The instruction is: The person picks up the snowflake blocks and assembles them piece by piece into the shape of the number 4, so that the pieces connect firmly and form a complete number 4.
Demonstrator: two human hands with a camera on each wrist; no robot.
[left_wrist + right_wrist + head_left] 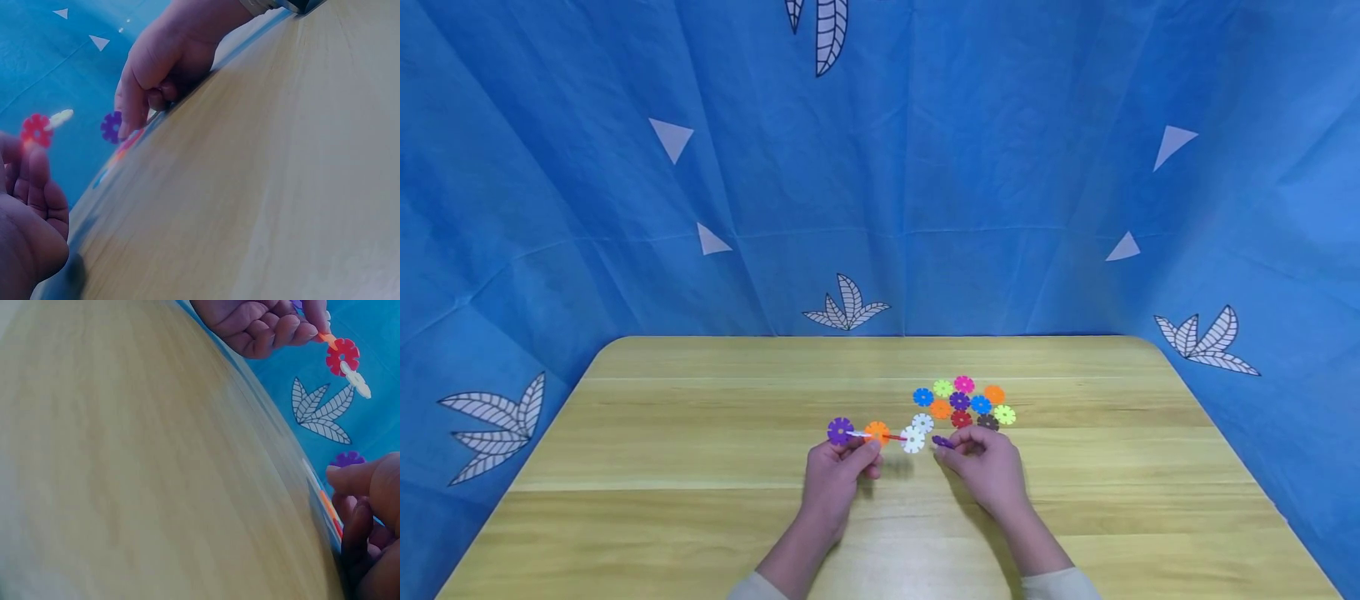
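My left hand [835,482] pinches a chain of slotted plastic snowflake discs, holding it above the table by the orange disc [876,429]. To the left of that disc come a white one seen edge-on and a purple disc [839,431]. On the other side a red disc [342,356] is joined to a white disc [913,440] at the chain's right end. My right hand [996,471] pinches a single purple disc [943,442] between thumb and fingertips, a short gap away from that white end.
Beyond my right hand lies a loose group of snowflake discs [959,401] in several colours. A white disc [922,423] lies at the group's near left. The wooden table [700,467] ends at a blue patterned cloth [910,167] behind.
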